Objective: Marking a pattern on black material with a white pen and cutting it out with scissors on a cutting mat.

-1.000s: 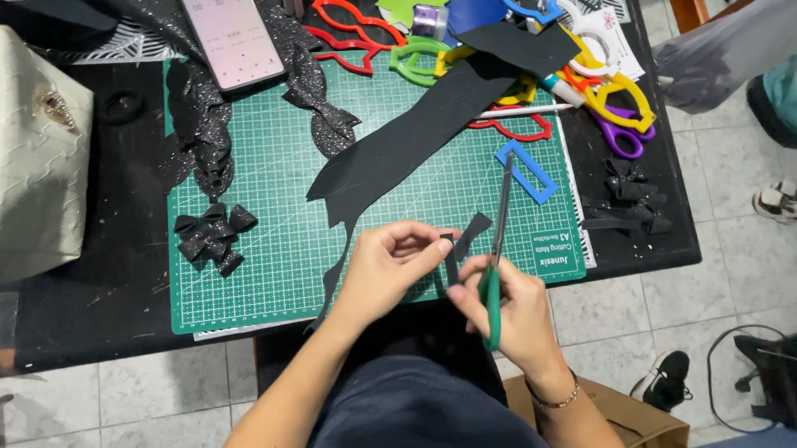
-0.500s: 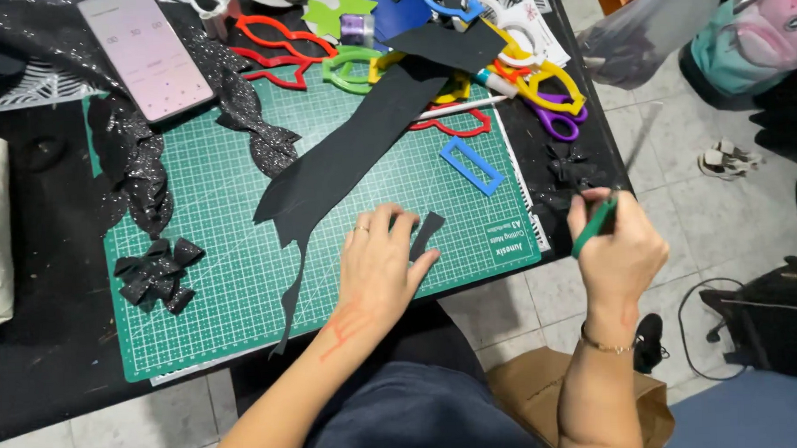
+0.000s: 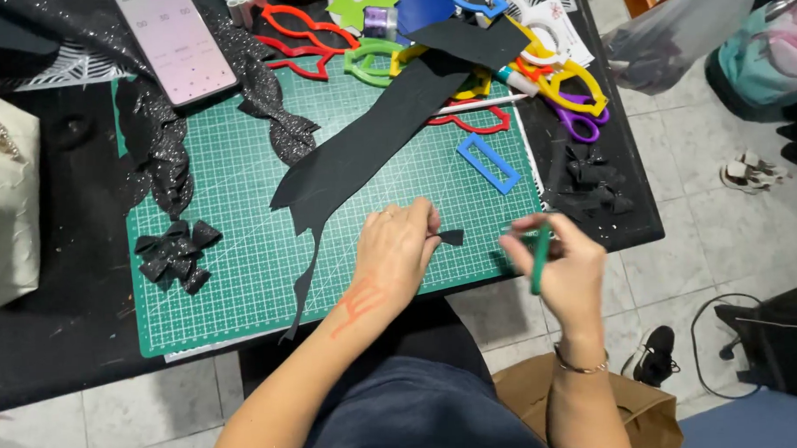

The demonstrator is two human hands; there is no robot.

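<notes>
Two hands parted, cut piece freed

Head view: left hand pinching small black piece; right hand, drawn away since half a second ago, closed around green-handled tool. Beyond the pinch: long black strip on green cutting mat, black table, tiled floor.

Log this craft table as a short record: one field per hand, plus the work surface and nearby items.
Left hand: pinches a small black fabric piece
Right hand: grips a green-handled tool, off the mat's right edge
Surface: green cutting mat
On mat: long black fabric strip, blue rectangular template, black bows
Upper left: phone
</notes>
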